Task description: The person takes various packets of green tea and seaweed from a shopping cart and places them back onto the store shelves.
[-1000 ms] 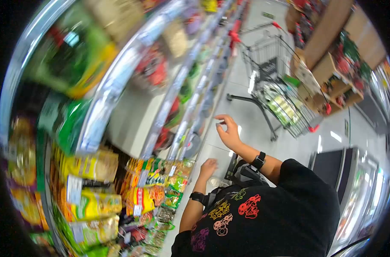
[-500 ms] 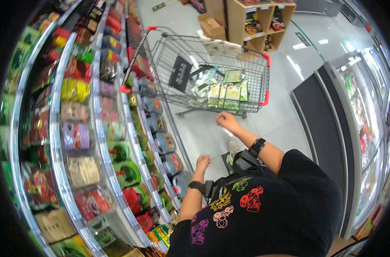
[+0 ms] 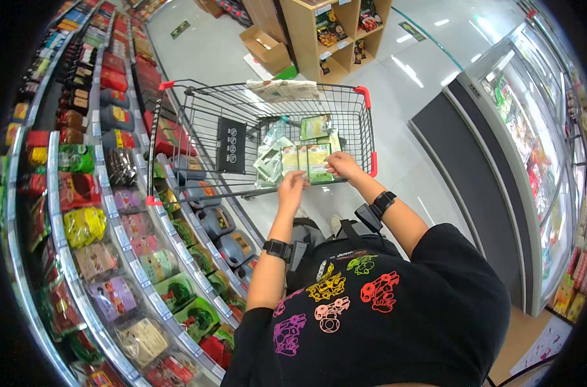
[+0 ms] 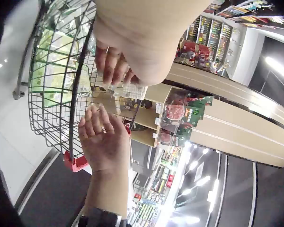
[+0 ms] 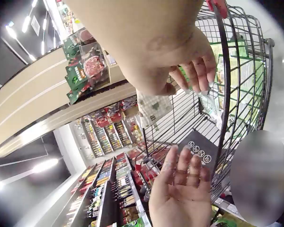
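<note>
The wire shopping cart [image 3: 231, 145] stands in front of me, green-edged packets [image 3: 318, 159] lying inside. By its near side are my right hand [image 3: 345, 166] and left hand [image 3: 293, 185], both empty, fingers relaxed and slightly bent.

Shopping cart [image 3: 231, 146] now nearer

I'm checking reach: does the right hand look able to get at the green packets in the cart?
Probably yes: the right hand is close by the cart, whose open top leaves a way down to the green packets.
</note>
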`<state>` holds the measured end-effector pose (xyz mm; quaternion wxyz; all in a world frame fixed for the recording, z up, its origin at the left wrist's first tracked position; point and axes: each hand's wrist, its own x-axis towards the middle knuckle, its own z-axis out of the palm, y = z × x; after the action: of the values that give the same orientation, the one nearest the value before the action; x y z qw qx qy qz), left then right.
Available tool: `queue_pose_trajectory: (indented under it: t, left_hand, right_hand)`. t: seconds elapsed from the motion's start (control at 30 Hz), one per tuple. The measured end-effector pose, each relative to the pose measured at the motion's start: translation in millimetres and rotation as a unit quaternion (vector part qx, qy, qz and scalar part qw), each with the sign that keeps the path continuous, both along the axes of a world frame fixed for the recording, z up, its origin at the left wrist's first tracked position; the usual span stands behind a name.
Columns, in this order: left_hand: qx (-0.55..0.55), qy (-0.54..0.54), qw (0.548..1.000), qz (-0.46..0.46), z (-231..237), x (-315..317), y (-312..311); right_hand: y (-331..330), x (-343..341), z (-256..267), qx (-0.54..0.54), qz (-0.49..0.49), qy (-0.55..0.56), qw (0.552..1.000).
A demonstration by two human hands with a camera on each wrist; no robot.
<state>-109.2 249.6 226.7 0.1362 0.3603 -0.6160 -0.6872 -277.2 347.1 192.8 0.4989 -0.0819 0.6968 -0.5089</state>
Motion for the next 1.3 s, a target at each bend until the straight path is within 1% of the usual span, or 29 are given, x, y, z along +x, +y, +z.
queue_pose_trajectory:
  t: [0.03, 0.1, 0.17, 0.2, 0.23, 0.3, 0.33, 0.37, 0.4, 0.43, 0.47, 0.5, 0.53, 0.57, 0.63, 0.67, 0.77, 0.8, 0.9, 0.93, 1.03, 1.07, 1.1, 1.13, 1.17, 1.2, 1.23, 1.3]
  left_hand:
    - [0.006, 0.005, 1.000, 0.006, -0.9, -6.5, -10.9]
    - [0.050, -0.022, 0.998, 0.019, -6.6, -19.3, -36.7]
    - [0.093, -0.056, 0.993, 0.039, -27.6, -29.8, -67.1]
    - [0.142, -0.063, 0.987, 0.041, -39.6, -31.4, -84.3]
    - [0.182, -0.094, 0.978, 0.043, -46.8, -31.9, -101.5]
    - [0.266, -0.152, 0.950, 0.054, -63.6, -37.2, -134.8]
    - [0.311, -0.157, 0.934, 0.074, -70.3, -35.7, -149.2]
    - [0.361, -0.152, 0.913, 0.108, -87.4, -31.2, -162.6]
    - [0.387, -0.155, 0.901, 0.123, -106.2, -24.5, -174.0]
    - [0.410, -0.157, 0.888, 0.137, -121.8, -18.5, -186.2]
    - [0.432, -0.178, 0.875, 0.128, -127.8, -14.2, -196.5]
    - [0.452, -0.197, 0.854, 0.166, -134.6, -12.2, -203.5]
    - [0.444, -0.229, 0.849, 0.170, -145.1, -11.5, -208.5]
    - [0.433, -0.262, 0.845, 0.173, -157.5, -10.1, -213.6]
    - [0.400, -0.316, 0.850, 0.131, -179.6, -7.6, -224.9]
    - [0.384, -0.343, 0.850, 0.109, -189.9, -7.1, -227.7]
    - [0.314, -0.374, 0.873, 0.021, -211.5, -6.2, -229.3]
    - [0.301, -0.377, 0.875, -0.028, -232.3, -0.6, -229.3]
    - [0.225, -0.385, 0.893, -0.062, -250.0, -6.2, -221.0]
    - [0.246, -0.357, 0.900, -0.037, -239.3, -14.1, -222.1]
    - [0.150, -0.294, 0.944, 0.017, -253.3, -21.4, -216.1]
    - [0.130, -0.308, 0.942, -0.004, -257.3, -24.7, -216.3]
    - [0.129, -0.305, 0.943, -0.009, -260.7, -28.0, -215.5]
    - [0.127, -0.303, 0.944, -0.013, -259.4, -32.3, -215.1]
    - [0.125, -0.299, 0.946, -0.017, -257.8, -37.7, -214.1]
    - [0.202, -0.285, 0.937, 0.005, -254.9, -41.1, -213.9]
    - [0.219, -0.292, 0.931, -0.016, -256.8, -42.9, -211.8]
    - [0.247, -0.300, 0.920, -0.053, -266.0, -47.0, -208.9]
  right_hand:
    - [-5.3, -3.2, -3.6, 0.013, 0.009, -0.014, 1.000]
    - [-24.6, -11.7, -9.1, 0.033, 0.027, -0.038, 0.998]
    - [-47.7, -21.3, -21.3, 0.034, 0.023, -0.031, 0.999]
    - [-59.6, -26.4, -31.6, 0.025, 0.014, -0.027, 0.999]
    - [-72.3, -29.5, -38.1, 0.019, 0.005, -0.025, 0.999]
    - [-100.3, -36.7, -52.1, 0.069, 0.018, 0.003, 0.997]
    - [-111.9, -36.4, -60.2, 0.093, 0.024, 0.015, 0.995]
    - [-121.0, -34.1, -70.4, 0.118, 0.031, 0.023, 0.992]
    - [-128.4, -32.8, -82.6, 0.120, 0.058, 0.048, 0.990]
    - [-138.6, -33.0, -95.0, 0.160, 0.101, 0.096, 0.977]
    - [-148.1, -34.6, -107.7, 0.197, 0.145, 0.144, 0.959]
    - [-153.2, -32.5, -119.8, 0.231, 0.190, 0.191, 0.935]
    - [-155.5, -29.0, -143.7, 0.222, 0.183, 0.227, 0.930]
    - [-160.4, -26.8, -149.3, 0.226, 0.191, 0.245, 0.923]
    - [-168.9, -18.2, -156.7, 0.229, 0.201, 0.280, 0.910]
    - [-173.6, -17.5, -157.9, 0.234, 0.197, 0.228, 0.924]
    - [-183.4, -2.8, -166.9, 0.173, 0.159, 0.277, 0.932]
    - [-184.8, -4.5, -168.4, 0.171, 0.189, 0.235, 0.938]
    - [-185.0, 1.7, -183.1, 0.123, 0.218, 0.309, 0.917]
    - [-186.6, 0.4, -182.5, 0.127, 0.220, 0.302, 0.919]
    - [-193.5, -1.4, -174.2, 0.145, 0.227, 0.267, 0.925]
    - [-196.4, -4.7, -176.8, 0.150, 0.228, 0.250, 0.929]
    - [-198.2, -7.5, -178.5, 0.155, 0.228, 0.233, 0.933]
    - [-198.6, -8.6, -175.3, 0.149, 0.228, 0.254, 0.928]
    - [-198.1, -10.9, -176.6, 0.147, 0.235, 0.243, 0.929]
    - [-199.2, -14.1, -175.6, 0.144, 0.242, 0.234, 0.931]
    - [-199.8, -15.6, -175.8, 0.141, 0.249, 0.224, 0.932]
    - [-189.8, -11.6, -200.4, 0.153, 0.258, 0.242, 0.923]
